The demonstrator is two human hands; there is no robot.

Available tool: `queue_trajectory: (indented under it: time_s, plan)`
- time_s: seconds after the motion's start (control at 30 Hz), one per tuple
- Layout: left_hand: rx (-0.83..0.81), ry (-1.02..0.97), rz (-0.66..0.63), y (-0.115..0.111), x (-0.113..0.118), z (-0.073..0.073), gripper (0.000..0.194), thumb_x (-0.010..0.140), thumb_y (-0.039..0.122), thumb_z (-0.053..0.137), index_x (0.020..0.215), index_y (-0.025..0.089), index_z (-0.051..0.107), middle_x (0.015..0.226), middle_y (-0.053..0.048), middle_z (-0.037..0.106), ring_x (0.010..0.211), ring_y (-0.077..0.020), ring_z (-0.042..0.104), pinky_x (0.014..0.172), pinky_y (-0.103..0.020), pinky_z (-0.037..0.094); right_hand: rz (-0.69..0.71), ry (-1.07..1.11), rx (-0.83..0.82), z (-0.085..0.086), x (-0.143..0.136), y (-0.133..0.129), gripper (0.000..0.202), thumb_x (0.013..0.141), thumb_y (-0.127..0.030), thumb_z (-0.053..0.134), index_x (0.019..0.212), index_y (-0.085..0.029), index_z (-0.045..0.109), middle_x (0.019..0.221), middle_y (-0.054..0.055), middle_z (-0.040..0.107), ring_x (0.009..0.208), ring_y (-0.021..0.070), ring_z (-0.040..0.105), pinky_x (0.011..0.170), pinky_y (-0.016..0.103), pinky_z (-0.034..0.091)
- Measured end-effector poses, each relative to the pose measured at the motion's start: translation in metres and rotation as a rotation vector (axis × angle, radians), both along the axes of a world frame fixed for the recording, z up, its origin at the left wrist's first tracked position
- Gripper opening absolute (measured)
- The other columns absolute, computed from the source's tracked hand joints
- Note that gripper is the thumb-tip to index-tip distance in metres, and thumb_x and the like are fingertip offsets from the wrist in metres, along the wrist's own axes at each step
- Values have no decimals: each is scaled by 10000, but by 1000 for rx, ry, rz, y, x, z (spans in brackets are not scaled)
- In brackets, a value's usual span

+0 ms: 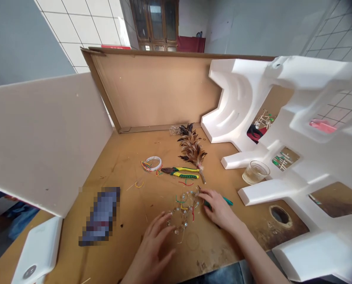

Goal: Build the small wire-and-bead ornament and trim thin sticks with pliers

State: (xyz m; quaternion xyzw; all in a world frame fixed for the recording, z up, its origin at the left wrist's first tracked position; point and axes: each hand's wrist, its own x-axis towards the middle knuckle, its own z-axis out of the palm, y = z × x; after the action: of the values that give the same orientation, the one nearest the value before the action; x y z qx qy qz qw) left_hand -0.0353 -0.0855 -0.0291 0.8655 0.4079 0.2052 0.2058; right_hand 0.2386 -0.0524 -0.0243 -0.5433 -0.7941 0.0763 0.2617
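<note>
A string of clear beads point(185, 212) lies loosely curled on the brown tabletop, with short red, yellow and green wire pieces among it. My left hand point(155, 246) is at the near left of the beads, fingers spread and its fingertips close to them. To their right, my right hand point(218, 207) is low over a green-handled tool point(228, 201); its fingers are apart and partly cover the tool, whose kind I cannot make out. Beyond the beads lie pliers with yellow-green handles point(186, 172) and a white ring with coloured wires point(153, 163).
A brown feather piece point(192, 148) lies behind the pliers. At right, a glass cup point(255, 172) stands by a large white foam form point(237, 90). A pixelated dark object point(100, 217) and a white power bank point(36, 252) lie left. Cardboard point(161, 90) walls the back.
</note>
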Motion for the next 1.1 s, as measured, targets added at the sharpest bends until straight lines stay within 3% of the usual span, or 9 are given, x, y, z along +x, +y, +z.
queue_trajectory:
  time_s: [0.17, 0.3, 0.4, 0.57, 0.73, 0.83, 0.9, 1.0, 1.1]
  plan:
    - [50, 74, 2, 7, 20, -3, 380, 765, 75, 408, 1072, 265, 527, 1348, -18, 361, 1271, -228, 276, 1012, -453, 327, -52, -7, 23, -9, -11, -1, 310, 766, -74, 445, 1014, -207, 573, 923, 78, 596, 888, 208, 526, 789, 389, 413]
    - [11, 35, 7, 17, 16, -4, 383, 805, 83, 362, 1135, 248, 467, 1343, -43, 352, 1265, -204, 284, 1027, -440, 305, -165, 120, 24, -17, -9, 0, 312, 784, -85, 405, 1046, -172, 551, 910, 77, 615, 837, 196, 550, 760, 359, 429]
    - [-48, -31, 117, 19, 9, -6, 445, 812, 146, 405, 1244, 240, 347, 1362, -75, 303, 1269, -213, 272, 1026, -440, 299, -273, 183, -65, -20, -9, 0, 269, 830, -186, 398, 1042, -173, 563, 913, 75, 643, 800, 194, 587, 733, 338, 446]
    - [-209, -127, 239, 20, 4, -10, 517, 763, 187, 478, 1253, 217, 315, 1247, -99, 422, 1141, -218, 435, 958, -422, 368, -348, 250, -195, -12, -15, 11, 350, 859, -376, 379, 1060, -163, 571, 907, 90, 652, 796, 199, 606, 704, 320, 458]
    - [-386, -301, 396, 20, -5, -15, 401, 778, 168, 390, 1178, 169, 366, 921, -57, 571, 824, -169, 577, 795, -353, 448, -322, 247, -206, -9, -17, 36, 386, 833, -435, 414, 1039, -161, 591, 938, 109, 627, 818, 199, 588, 715, 323, 444]
    - [-543, -387, 411, 17, -10, -16, 264, 830, 280, 345, 1047, 168, 446, 722, -11, 569, 606, -144, 561, 609, -293, 459, -231, 320, -333, -12, -20, 48, 390, 772, -433, 498, 1036, -162, 593, 854, 62, 627, 717, 162, 573, 661, 289, 448]
    - [-653, -429, 392, 15, -11, -16, 275, 840, 380, 331, 913, 168, 491, 646, 5, 543, 503, -126, 526, 476, -246, 416, -182, 398, -412, -15, -23, 52, 372, 750, -400, 517, 1022, -160, 597, 812, 33, 622, 682, 145, 562, 641, 278, 451]
    - [-751, -536, 393, 15, -8, -19, 329, 791, 468, 412, 875, 161, 495, 678, 1, 539, 508, -122, 532, 390, -205, 365, -160, 528, -483, -19, -27, 54, 349, 734, -346, 517, 1002, -138, 600, 751, 20, 618, 646, 137, 561, 634, 285, 460]
    - [-736, -660, 419, 20, -3, -23, 359, 714, 478, 524, 861, 151, 503, 757, -19, 553, 590, -126, 538, 393, -188, 367, -151, 624, -469, -19, -30, 55, 348, 698, -272, 539, 1011, -131, 590, 812, 43, 636, 702, 148, 581, 691, 306, 468]
